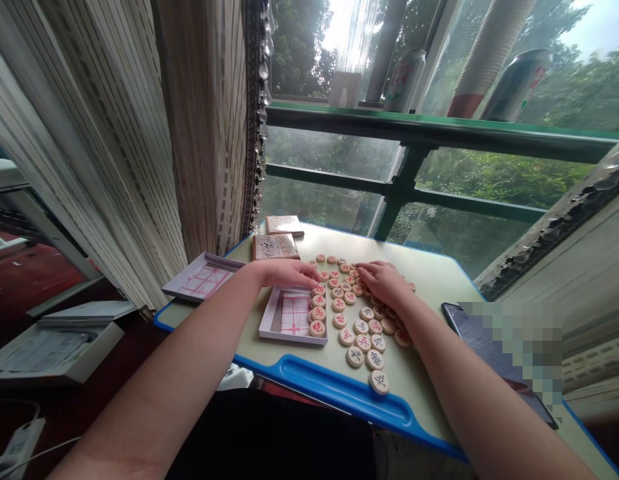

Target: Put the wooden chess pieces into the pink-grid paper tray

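My left hand (pixel 288 272) and right hand (pixel 388 283) lie on round wooden chess discs (pixel 362 327), mid-frame. A shallow white box (pixel 274 317) sits just left.

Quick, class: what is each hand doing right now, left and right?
Left hand: resting on the chess pieces; grip cannot be told.
Right hand: open, flat on the chess pieces.

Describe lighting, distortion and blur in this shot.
Head view: daylight in the window is blown out at the top; the wide lens bends the curtain and table edge; a pixelated patch covers part of the phone; the left hand, right hand and game pieces are sharp, shadows soft.
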A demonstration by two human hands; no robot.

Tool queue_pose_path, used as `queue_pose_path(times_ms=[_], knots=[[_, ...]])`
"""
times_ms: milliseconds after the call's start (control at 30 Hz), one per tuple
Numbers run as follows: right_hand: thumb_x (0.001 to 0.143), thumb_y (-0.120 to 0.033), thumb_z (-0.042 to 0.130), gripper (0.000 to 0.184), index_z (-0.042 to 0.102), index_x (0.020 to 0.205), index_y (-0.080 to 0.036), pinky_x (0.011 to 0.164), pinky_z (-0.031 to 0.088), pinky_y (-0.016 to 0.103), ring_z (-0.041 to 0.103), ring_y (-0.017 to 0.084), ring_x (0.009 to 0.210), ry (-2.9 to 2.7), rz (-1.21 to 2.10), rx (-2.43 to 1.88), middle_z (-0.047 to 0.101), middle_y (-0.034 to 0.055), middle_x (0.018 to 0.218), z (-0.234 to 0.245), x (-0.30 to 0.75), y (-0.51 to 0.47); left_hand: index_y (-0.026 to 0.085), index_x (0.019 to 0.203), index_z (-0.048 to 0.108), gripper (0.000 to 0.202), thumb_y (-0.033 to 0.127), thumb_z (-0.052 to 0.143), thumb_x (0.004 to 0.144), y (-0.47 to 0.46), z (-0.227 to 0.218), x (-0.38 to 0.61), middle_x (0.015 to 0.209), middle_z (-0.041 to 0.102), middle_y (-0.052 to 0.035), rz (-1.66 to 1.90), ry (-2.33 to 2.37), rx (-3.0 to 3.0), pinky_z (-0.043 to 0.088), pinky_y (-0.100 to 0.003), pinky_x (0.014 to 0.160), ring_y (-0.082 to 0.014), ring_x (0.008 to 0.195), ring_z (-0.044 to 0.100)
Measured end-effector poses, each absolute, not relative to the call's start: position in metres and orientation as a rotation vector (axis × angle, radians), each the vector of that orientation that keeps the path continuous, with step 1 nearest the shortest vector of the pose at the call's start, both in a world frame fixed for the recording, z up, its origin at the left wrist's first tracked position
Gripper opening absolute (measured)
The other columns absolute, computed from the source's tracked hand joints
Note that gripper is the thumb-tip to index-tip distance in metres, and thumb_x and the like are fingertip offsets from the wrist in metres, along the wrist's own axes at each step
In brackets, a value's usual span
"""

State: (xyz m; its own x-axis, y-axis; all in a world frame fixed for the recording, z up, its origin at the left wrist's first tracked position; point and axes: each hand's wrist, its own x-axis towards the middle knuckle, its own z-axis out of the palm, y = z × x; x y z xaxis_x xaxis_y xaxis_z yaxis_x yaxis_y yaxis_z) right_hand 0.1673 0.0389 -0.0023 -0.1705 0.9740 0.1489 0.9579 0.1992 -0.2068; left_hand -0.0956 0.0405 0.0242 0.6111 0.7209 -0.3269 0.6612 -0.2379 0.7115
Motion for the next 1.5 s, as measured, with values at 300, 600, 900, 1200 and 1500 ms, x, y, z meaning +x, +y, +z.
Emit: queue_pose_path(times_ms=[300, 600, 900, 1200, 1500], knots=[[0.092, -0.041, 0.035, 0.041, 0.065, 0.117, -0.027, 0.090, 0.036, 0.036, 0.052, 0.026, 0.103, -2.250, 0.024, -1.898, 0.063, 0.0112, 0.108, 0.000, 0.166, 0.034, 0.025, 0.118, 0.058, 0.052, 0.053, 0.056, 0.074, 0.038, 0.023, -0.096, 0.133, 0.054, -0.0020, 0.065, 1.087, 1.923, 0.037, -0.025, 0.098, -0.0192, 0.120, 0.048], [0.094, -0.046, 0.032, 0.044, 0.063, 0.117, -0.025, 0.090, 0.037, 0.036, 0.054, 0.025, 0.106, -2.360, 0.017, -1.809, 0.065, 0.0072, 0.116, 0.006, 0.160, 0.027, 0.025, 0.115, 0.059, 0.048, 0.049, 0.056, 0.075, 0.039, 0.022, -0.095, 0.130, 0.057, -0.0011, 0.086, 1.119, 1.912, 0.038, -0.025, 0.097, -0.0191, 0.118, 0.050], [0.094, -0.035, 0.036, 0.039, 0.066, 0.114, -0.020, 0.093, 0.037, 0.036, 0.050, 0.025, 0.107, -2.304, -0.074, -1.846, 0.063, 0.0110, 0.112, 0.001, 0.161, 0.032, 0.023, 0.115, 0.059, 0.047, 0.047, 0.058, 0.075, 0.042, 0.019, -0.095, 0.127, 0.059, -0.0029, 0.111, 1.098, 1.903, 0.038, -0.026, 0.097, -0.0189, 0.116, 0.052], [0.083, -0.020, 0.055, 0.032, 0.062, 0.114, -0.016, 0.091, 0.043, 0.033, 0.059, 0.020, 0.100, -2.093, 0.243, -1.730, 0.068, 0.0079, 0.107, -0.002, 0.160, 0.038, 0.023, 0.112, 0.062, 0.046, 0.048, 0.058, 0.074, 0.044, 0.016, -0.094, 0.124, 0.061, -0.0021, 0.149, 1.130, 1.974, 0.039, -0.026, 0.094, -0.0194, 0.113, 0.053], [0.077, -0.027, 0.066, 0.025, 0.064, 0.100, -0.018, 0.081, 0.051, 0.034, 0.066, 0.018, 0.085, -1.809, 0.588, -1.362, 0.071, 0.0066, 0.095, 0.014, 0.137, 0.016, 0.018, 0.100, 0.069, 0.041, 0.048, 0.062, 0.074, 0.041, 0.018, -0.087, 0.090, 0.070, -0.0055, 0.500, 1.183, 2.113, 0.044, -0.028, 0.073, -0.0182, 0.083, 0.062]])
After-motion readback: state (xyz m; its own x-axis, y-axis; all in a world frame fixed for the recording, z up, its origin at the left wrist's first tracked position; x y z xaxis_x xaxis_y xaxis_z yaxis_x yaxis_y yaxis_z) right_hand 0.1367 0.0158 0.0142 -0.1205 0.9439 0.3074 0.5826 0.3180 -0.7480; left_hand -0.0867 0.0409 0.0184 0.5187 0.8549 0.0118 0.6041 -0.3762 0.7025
